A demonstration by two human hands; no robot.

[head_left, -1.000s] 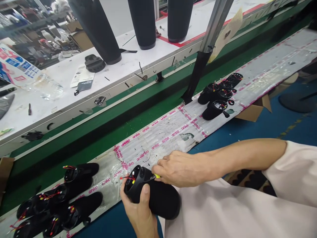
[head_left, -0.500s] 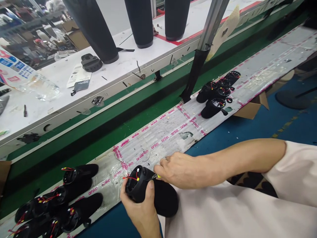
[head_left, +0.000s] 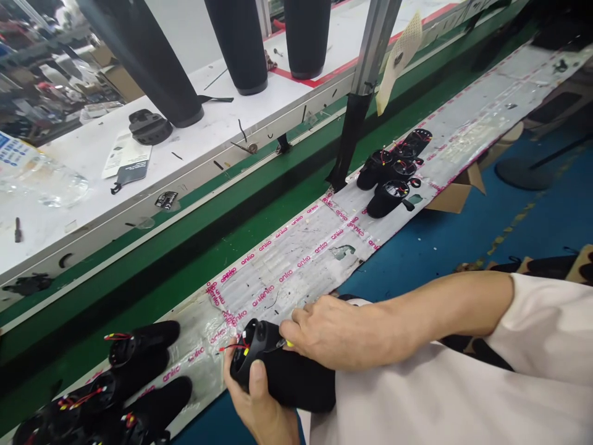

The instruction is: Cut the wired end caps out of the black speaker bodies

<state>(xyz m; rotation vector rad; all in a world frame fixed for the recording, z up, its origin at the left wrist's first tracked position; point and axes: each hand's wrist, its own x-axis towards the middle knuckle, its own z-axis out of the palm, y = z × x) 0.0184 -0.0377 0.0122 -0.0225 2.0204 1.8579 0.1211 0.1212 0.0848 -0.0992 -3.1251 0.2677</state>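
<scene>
My left hand (head_left: 262, 398) is wrapped round the open end of a black fabric-covered speaker body (head_left: 301, 378), with the thumb on its plastic rim. Red and black wires with small white and yellow connectors (head_left: 246, 351) stick out of that open end. My right hand (head_left: 331, 330) is closed round a small metal-tipped tool with yellow on it (head_left: 288, 343). The tip meets the seam between plastic rim and fabric; most of the tool is hidden in my fingers. The speaker's far end lies against my light-coloured clothing.
Several similar black bodies with wires (head_left: 125, 377) lie at the lower left of the long covered board (head_left: 296, 253). Another group (head_left: 393, 173) stands farther along it. Behind is a white bench (head_left: 185, 154) with tall black cylinders (head_left: 236, 46), a bottle (head_left: 41, 173) and a metal post (head_left: 370, 49).
The camera view has shifted slightly. Both hands keep their hold, and the speaker body has tilted a little, lying more level. The tool tip stays at the seam.
</scene>
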